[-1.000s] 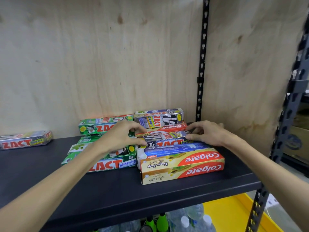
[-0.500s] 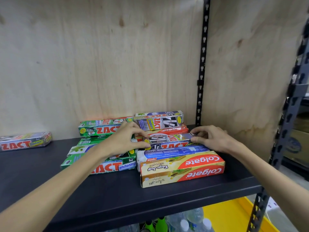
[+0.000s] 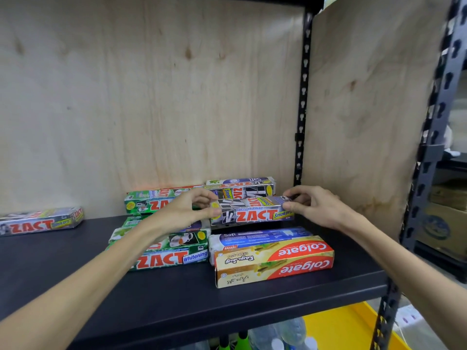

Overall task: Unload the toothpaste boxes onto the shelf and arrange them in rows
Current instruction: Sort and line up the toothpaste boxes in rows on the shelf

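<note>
Both the left hand (image 3: pixel 187 210) and right hand (image 3: pixel 313 208) pinch the ends of a silver ZACT Smokers box (image 3: pixel 252 213), held level above the boxes near the black shelf's (image 3: pixel 177 306) right edge, probably for squaring into a row.

Boxes clustered right of centre on the shelf (image 3: pixel 177 306), one held up over them.

Smokers box (image 3: pixel 252 213) held lengthwise between left hand (image 3: pixel 184 210) and right hand (image 3: pixel 316 208), each at one end, above the Safi box (image 3: pixel 260 237). Colgate box (image 3: pixel 274 261) sits in front of the Safi box, nearest the shelf edge. Whitening box (image 3: pixel 171 257) lies just left of the Colgate. More boxes stacked behind, against the back panel (image 3: pixel 151 97). Lone box (image 3: pixel 40 222) well apart at far left.
</note>
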The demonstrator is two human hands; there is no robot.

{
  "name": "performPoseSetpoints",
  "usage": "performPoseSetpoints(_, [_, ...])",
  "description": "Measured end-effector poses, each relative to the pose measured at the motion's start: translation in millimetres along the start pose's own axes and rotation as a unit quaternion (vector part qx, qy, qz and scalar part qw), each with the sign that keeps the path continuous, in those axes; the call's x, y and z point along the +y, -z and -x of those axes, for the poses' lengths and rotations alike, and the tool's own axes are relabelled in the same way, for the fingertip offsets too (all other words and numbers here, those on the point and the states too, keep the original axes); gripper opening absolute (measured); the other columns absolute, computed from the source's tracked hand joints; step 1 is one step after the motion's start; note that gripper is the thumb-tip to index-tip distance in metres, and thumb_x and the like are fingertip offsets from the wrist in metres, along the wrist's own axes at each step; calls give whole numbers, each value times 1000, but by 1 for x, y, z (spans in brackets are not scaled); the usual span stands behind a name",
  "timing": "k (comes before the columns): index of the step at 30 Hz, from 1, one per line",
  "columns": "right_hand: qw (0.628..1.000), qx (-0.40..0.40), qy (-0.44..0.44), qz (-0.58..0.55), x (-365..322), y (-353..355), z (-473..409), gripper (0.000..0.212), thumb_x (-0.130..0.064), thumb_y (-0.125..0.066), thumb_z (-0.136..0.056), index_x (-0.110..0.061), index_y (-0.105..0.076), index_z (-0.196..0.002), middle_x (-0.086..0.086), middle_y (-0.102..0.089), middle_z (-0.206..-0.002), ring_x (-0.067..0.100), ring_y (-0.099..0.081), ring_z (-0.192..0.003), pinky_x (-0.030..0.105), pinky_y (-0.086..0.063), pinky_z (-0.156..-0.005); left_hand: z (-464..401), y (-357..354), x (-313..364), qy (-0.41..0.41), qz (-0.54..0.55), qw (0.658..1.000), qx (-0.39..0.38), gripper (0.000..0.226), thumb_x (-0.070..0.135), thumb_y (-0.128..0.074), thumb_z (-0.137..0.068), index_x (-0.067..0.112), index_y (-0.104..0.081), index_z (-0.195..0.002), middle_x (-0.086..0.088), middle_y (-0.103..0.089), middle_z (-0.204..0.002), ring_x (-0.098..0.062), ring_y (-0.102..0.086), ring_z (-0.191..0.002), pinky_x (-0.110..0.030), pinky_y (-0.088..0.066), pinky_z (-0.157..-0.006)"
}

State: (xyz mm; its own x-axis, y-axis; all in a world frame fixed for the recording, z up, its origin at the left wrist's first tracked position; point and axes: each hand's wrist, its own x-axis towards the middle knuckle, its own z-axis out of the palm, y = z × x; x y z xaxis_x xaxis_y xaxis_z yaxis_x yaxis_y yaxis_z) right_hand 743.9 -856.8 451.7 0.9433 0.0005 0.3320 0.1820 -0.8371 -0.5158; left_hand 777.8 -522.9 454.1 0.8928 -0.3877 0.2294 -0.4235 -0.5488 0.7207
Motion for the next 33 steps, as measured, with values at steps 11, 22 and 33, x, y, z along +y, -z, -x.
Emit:
performPoseSetpoints(11, [997,-5,79,8,-107,-31,13,43,-69,-63,-82,-39,-62,-113,-19,-69,-94,9,-61,-102,45,-29,-102,89,73,-25,-17,37,993,110,39,25,-75,-88,27,-62,-126,15,-64,-120,16,-58,-105,-6,-45,-90])
performPoseSetpoints(22, [966,-119,223,55,-289,-175,-5,60,-74,-64,-78,-26,-59,-112,-6,-70,-109,19,-63,-107,46,-40,-101,207,206,-165,58,26,969,237,31,0,-66,-93,17,-59,-118,8,-70,-118,-12,-59,-123,-17,-50,-96])
performPoseSetpoints(33, [968,-137,209,20,-388,-302,-50,32,-44,-65,-94,-21,-55,-114,2,-67,-116,24,-63,-108,35,-47,-84,210,271,-273,202,-5,921,333,45,12,-68,-94,2,-52,-135,-8,-63,-125,-21,-62,-118,-35,-47,-105])
